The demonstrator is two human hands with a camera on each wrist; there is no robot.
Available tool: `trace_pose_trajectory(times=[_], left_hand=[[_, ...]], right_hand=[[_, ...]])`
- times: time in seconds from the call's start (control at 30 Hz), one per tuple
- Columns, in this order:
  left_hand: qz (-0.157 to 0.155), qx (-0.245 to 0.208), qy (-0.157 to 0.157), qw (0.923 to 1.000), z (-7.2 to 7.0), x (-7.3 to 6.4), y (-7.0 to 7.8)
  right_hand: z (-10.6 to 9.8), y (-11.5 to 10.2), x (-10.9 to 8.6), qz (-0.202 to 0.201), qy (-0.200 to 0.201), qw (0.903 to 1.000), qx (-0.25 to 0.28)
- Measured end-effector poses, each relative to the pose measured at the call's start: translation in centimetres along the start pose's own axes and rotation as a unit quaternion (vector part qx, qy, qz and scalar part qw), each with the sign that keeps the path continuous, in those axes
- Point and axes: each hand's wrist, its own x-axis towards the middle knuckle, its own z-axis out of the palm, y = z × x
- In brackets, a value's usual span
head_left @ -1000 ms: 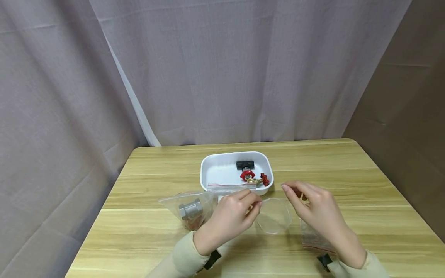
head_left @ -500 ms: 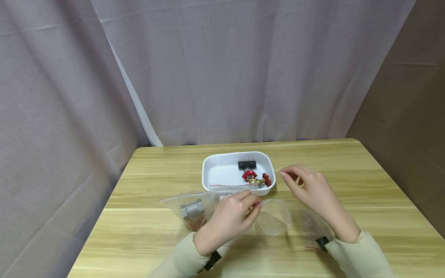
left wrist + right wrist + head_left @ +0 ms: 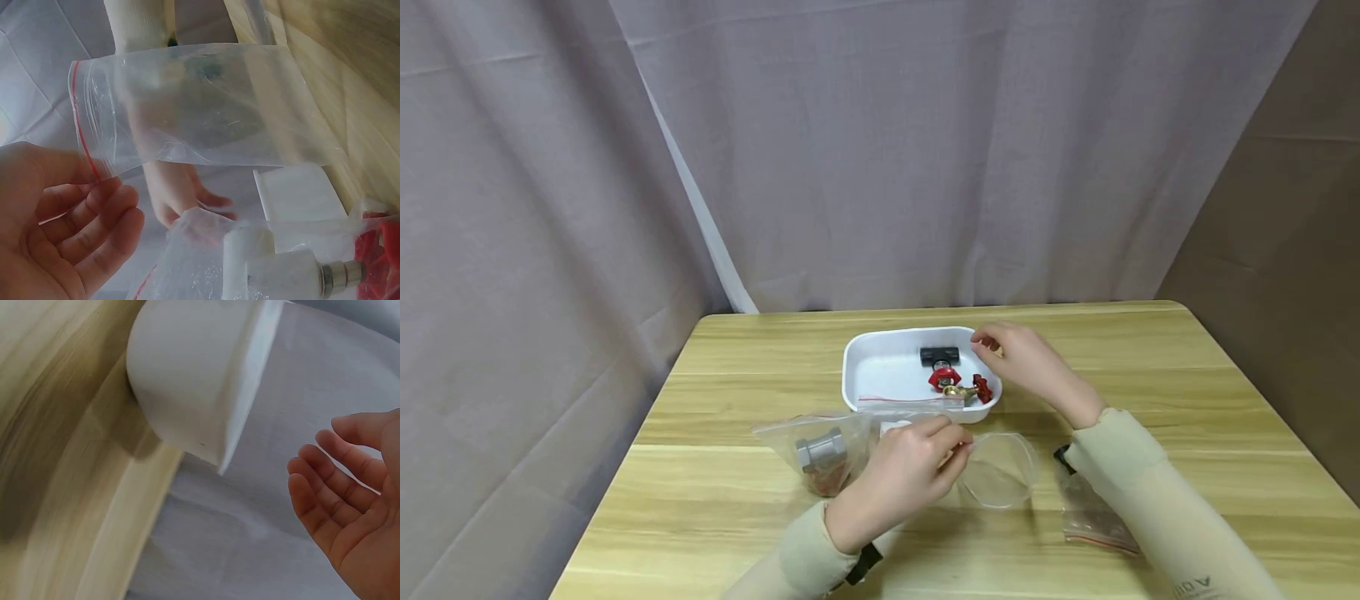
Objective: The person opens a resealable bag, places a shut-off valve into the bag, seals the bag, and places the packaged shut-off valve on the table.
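Observation:
My left hand [image 3: 910,467] pinches the red-lined edge of a clear zip bag [image 3: 212,106] between thumb and fingers. The bag hangs with its mouth spread and nothing visible inside. My right hand [image 3: 1026,358] is over the right rim of a white tray [image 3: 880,367], fingers loosely bent and holding nothing; the right wrist view shows it apart from the tray wall [image 3: 187,375]. In the tray lie a black tee-shaped valve [image 3: 940,357] with a red handwheel and a small brass valve [image 3: 958,392] with a red handle.
Left of my left hand stands a zip bag [image 3: 801,425] holding a grey pipe fitting [image 3: 822,450] and something red. Another bag [image 3: 1097,525] lies partly under my right forearm. A red-lined bag edge [image 3: 910,402] overlaps the tray's front. Curtains [image 3: 880,167] hang behind the table.
My right hand has moved forward and left, from beside the zip bag to over the tray's right rim. My left hand keeps its pinch on the bag, nearly still.

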Motion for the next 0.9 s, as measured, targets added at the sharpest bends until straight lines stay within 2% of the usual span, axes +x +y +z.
trace_pose_trajectory(times=[0.2, 0.43, 0.67, 0.9], left_hand=[[0.006, -0.001, 0.003, 1.0000, 0.1, 0.0, 0.2], [0.006, -0.002, -0.001, 1.0000, 0.3, 0.0, 0.2], [0.005, 0.003, -0.004, 1.0000, 0.3, 0.1, 0.1], [0.006, 0.006, -0.009, 0.9999, 0.5, 0.0, 0.2]], right_hand=[[1.7, 0.8, 2.7, 0.009, -0.060, 0.9981, -0.012], [3.0, 1.7, 4.8, 0.017, -0.087, 0.9958, -0.019], [4.3, 1.7, 6.1, 0.032, -0.127, 0.9912, -0.020], [5.9, 1.7, 6.5, 0.035, -0.179, 0.9822, -0.045]])
